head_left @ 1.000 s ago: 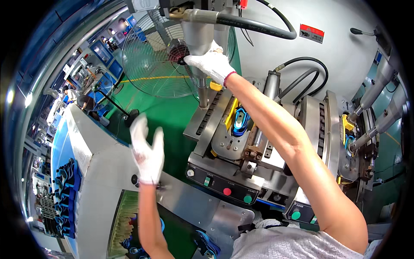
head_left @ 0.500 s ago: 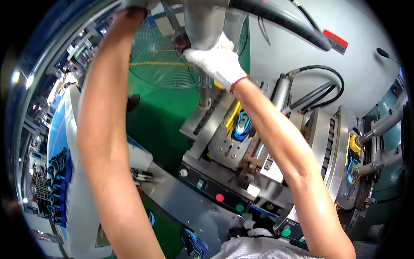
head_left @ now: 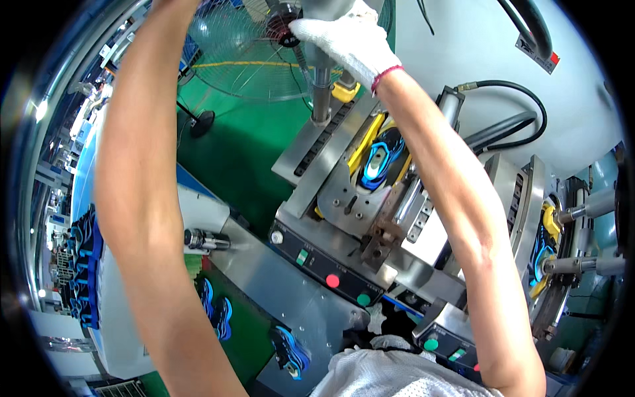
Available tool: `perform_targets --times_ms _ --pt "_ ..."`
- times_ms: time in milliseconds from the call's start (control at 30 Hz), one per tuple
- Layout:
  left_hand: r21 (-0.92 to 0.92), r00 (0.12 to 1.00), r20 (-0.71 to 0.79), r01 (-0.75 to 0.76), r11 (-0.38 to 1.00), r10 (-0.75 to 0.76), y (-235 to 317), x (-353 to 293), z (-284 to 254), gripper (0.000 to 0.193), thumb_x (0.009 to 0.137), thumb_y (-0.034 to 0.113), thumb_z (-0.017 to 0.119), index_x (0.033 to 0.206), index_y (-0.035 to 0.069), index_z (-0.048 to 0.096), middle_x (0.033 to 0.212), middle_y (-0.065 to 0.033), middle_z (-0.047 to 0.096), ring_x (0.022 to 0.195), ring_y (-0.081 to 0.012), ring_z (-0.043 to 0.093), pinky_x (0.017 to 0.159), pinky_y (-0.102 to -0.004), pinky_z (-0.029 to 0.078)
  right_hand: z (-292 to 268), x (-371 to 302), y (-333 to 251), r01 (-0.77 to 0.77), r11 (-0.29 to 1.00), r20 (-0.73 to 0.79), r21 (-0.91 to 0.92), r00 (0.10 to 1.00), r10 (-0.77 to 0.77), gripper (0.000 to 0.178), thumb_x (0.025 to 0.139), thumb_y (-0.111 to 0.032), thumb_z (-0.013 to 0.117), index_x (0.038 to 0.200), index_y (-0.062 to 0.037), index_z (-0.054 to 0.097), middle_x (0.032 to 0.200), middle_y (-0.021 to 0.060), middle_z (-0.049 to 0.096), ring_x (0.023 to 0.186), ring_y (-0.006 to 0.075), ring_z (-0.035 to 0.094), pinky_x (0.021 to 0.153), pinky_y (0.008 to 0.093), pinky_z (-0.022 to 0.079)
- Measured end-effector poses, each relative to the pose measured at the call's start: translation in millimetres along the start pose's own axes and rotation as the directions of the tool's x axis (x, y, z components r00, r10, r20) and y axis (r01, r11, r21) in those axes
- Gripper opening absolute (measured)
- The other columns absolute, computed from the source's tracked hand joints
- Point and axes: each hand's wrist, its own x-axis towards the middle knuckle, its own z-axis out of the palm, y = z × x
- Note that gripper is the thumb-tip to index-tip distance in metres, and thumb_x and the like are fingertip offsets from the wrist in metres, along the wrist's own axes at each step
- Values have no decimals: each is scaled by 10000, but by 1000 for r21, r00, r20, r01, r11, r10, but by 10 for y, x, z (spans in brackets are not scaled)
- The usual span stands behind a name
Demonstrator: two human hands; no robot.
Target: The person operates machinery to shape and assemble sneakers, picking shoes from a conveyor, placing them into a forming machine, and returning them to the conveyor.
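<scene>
My right hand (head_left: 357, 45), in a white knit glove with a red cuff edge, is raised at the top of the view. Its thumb lies across a grey metal cylinder (head_left: 325, 8) on the machine, and the hand appears closed around it. Its other fingers are partly cut off. Of my left arm only the bare forearm (head_left: 142, 165) shows; the hand lies beyond the top edge. Below my right wrist, a black and blue shoe (head_left: 380, 159) rests in the press fixture (head_left: 347, 202), between yellow side pads.
A wire-guarded fan (head_left: 245, 59) stands behind the machine. The control panel (head_left: 317, 268) has red and green buttons. Another shoe (head_left: 544, 255) sits in the right-hand station. More shoes (head_left: 288, 351) lie low in front, and several hang on a rack (head_left: 83, 271) at the left.
The view has tilted downward, so my right hand and the cylinder appear higher. My left hand's edge has left the view. More of the shoe in the fixture shows.
</scene>
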Motion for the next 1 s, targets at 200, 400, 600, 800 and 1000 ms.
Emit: perform_targets --times_ms 200,400,600,800,1000 --pt "-464 998 48 51 884 -32 -118 -2546 439 608 977 184 659 1523 50 428 1468 -175 543 1310 -315 575 1104 -398 450 -210 -476 -233 -21 995 -70 99 997 28 673 800 -351 774 1305 44 569 1252 236 672 1186 343 643 1023 378 497" --pt "-364 477 586 877 313 -655 251 -6618 -576 602 930 87 693 1466 -27 444 1423 -266 527 1323 -404 523 1115 -443 424 632 -3160 -316 72 988 164 -139 985 -49 723 874 -83 730 1524 -4 422 1545 188 475 1366 269 531 1093 383 458" --pt "198 -2 738 956 215 -675 351 -8761 -1952 656 935 238 689 1493 18 422 1478 -220 482 1376 -369 472 1127 -467 390 731 -5630 1588 376 199 421 -905 859 291 815 912 -236 597 1573 70 230 1616 291 270 1520 445 233 1256 496 210" --pt "559 118 263 790 251 -957 -919 -10021 -2715 669 914 311 733 1444 -7 479 1501 -274 424 1385 -424 416 1149 -530 357 1041 -5186 398 136 426 344 -894 818 461 952 785 -361 781 1530 51 355 1594 296 322 1491 450 268 1238 458 227" --pt "445 -66 25 894 -48 -998 -1936 -11919 -2698 462 945 69 668 1394 17 576 1352 -239 568 1199 -377 577 1018 -441 497 1290 -5598 236 34 535 350 -844 790 503 890 808 -364 740 1537 -52 336 1621 242 260 1496 450 263 1164 634 285"
